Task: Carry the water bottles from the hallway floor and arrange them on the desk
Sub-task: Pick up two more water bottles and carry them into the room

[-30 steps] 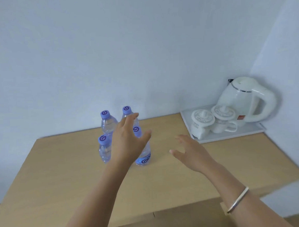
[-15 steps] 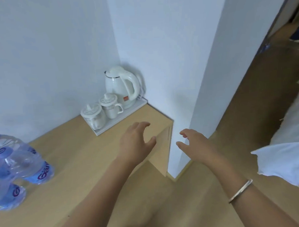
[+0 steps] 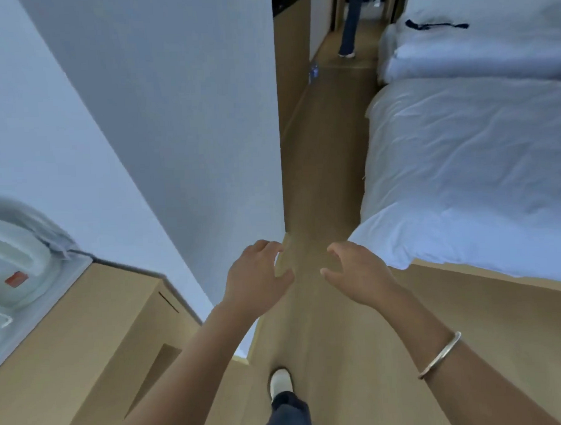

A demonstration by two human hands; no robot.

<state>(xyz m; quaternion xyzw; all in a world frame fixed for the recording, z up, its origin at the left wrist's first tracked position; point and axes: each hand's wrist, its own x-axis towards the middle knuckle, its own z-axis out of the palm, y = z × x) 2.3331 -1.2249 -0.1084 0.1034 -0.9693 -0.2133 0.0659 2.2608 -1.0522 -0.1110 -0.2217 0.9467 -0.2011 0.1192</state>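
Over floor (image 3: 323, 184), two hands (empty)

Both forearms are seen bare, a thin silver bangle (image 3: 439, 354) is worn on the right wrist, with dark trousers (image 3: 286, 416) and a white shoe (image 3: 280, 380).

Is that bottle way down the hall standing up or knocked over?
Cannot tell. The bottle on the hallway floor is only a small, blurry blue shape by the wall.

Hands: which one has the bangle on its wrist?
The right hand: a thin metal bangle circles its forearm. The left hand has a bare wrist. Both are empty, fingers loosely curled.
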